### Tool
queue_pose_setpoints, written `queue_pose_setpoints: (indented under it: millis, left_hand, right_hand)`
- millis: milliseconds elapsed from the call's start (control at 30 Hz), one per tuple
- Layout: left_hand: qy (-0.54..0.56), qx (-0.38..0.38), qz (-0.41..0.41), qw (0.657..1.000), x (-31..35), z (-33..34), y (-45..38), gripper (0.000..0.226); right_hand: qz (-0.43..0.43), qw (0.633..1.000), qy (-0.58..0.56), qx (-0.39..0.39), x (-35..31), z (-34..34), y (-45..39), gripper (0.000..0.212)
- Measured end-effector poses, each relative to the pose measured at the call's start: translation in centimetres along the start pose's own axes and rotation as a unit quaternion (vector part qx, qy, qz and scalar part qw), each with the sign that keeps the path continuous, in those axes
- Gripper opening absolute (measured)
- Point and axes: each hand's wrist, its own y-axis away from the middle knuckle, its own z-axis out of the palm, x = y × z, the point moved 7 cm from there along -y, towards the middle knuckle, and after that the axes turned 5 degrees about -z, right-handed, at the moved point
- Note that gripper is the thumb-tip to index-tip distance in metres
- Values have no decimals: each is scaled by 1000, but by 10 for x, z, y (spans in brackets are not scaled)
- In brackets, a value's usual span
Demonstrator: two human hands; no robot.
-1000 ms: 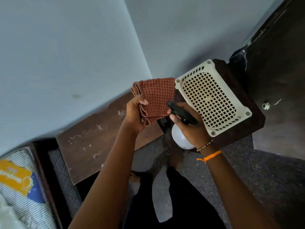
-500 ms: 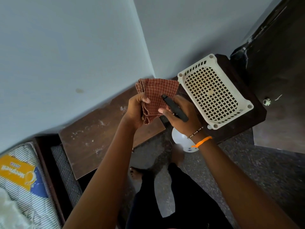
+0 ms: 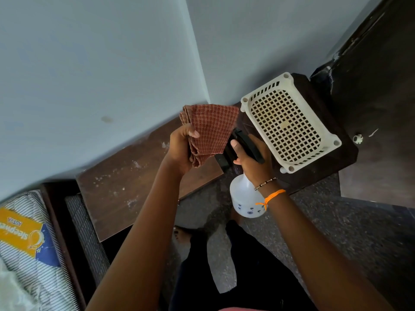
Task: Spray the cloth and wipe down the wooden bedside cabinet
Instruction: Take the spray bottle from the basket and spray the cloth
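Observation:
My left hand (image 3: 180, 151) grips a folded rust-brown waffle cloth (image 3: 210, 129) and holds it up above the wooden bedside cabinet (image 3: 125, 187). My right hand (image 3: 251, 162) is wrapped round the black spray head of a white spray bottle (image 3: 243, 198), with the nozzle pointing at the cloth from close by. The cabinet top is brown and speckled with pale marks. It stands against the wall, below and left of both hands.
A cream plastic basket (image 3: 323, 122) sits on a dark wooden stool (image 3: 345, 158) to the right. A dark door or wardrobe (image 3: 381, 86) stands at far right. A striped mattress (image 3: 24, 243) in a dark frame lies at lower left. My feet are on speckled floor (image 3: 336, 232).
The spray bottle has tilted and dropped a little, so more of its white body shows. The cloth stays held up in my left hand.

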Motion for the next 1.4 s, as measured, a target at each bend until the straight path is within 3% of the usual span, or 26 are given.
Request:
queue_pose_setpoints:
  millis: [200, 300, 433, 567, 933, 1133, 1267, 1333, 1400]
  left_hand:
    - [57, 7, 22, 998, -1, 11, -9, 53]
    - [60, 26, 20, 998, 0, 13, -12, 54]
    - [46, 62, 16, 997, 1, 11, -14, 63]
    - [73, 86, 25, 993, -4, 9, -16, 47]
    - [120, 101, -33, 987, -34, 20, -23, 37]
    - [118, 128, -87, 981, -53, 10, -26, 36]
    - [101, 128, -98, 982, -56, 9, -27, 40]
    - [102, 121, -95, 983, -54, 8, -28, 40]
    - [105, 113, -84, 985, -51, 7, -29, 38]
  right_hand:
    - [-27, 996, 27, -77, -6, 13, 16, 37]
    - [16, 999, 14, -50, 3, 8, 10, 28]
    - [8, 998, 60, -24, 0, -3, 2, 21]
    - [46, 998, -36, -35, -13, -24, -8, 5]
    - [-34, 977, -137, 162, -37, -85, -106, 19]
    - [-29, 960, -178, 216, 7, -92, -149, 7]
    - [-37, 965, -165, 198, 24, -82, -152, 4]
    - [-33, 966, -153, 208, 31, -86, -149, 12]
    - [-16, 969, -127, 214, 39, -90, -146, 33]
